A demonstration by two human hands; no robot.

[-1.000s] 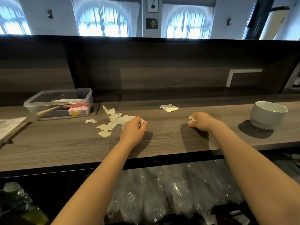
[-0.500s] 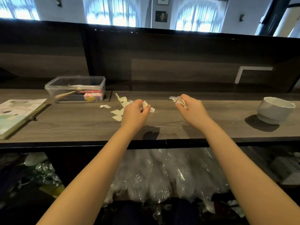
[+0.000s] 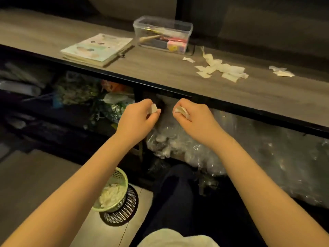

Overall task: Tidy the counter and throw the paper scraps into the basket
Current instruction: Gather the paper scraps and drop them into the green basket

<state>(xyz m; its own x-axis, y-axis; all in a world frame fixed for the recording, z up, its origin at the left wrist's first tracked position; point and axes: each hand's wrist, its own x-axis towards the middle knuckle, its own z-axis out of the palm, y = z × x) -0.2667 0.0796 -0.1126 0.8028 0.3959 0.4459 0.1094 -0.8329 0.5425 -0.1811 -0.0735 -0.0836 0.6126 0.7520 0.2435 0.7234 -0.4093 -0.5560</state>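
My left hand (image 3: 140,116) is closed around a small white paper scrap (image 3: 153,108), held below the counter's front edge. My right hand (image 3: 194,116) grips another crumpled scrap (image 3: 180,111) beside it; the two hands are a short gap apart. A green mesh basket (image 3: 122,177) stands on the floor under my left forearm, with white paper lying in it. More pale scraps (image 3: 222,69) lie on the wooden counter (image 3: 160,73), and a smaller heap of scraps (image 3: 281,71) lies further right.
A clear plastic box (image 3: 162,33) with pens and an eraser stands at the counter's back. Booklets (image 3: 97,49) lie to its left. Under the counter sit plastic-wrapped bundles (image 3: 187,145) and clutter. My dark-trousered leg (image 3: 174,193) is beside the basket.
Both hands lifted off the counter with scraps and came down in front of its edge. My view swung down and left, bringing the floor basket into sight.
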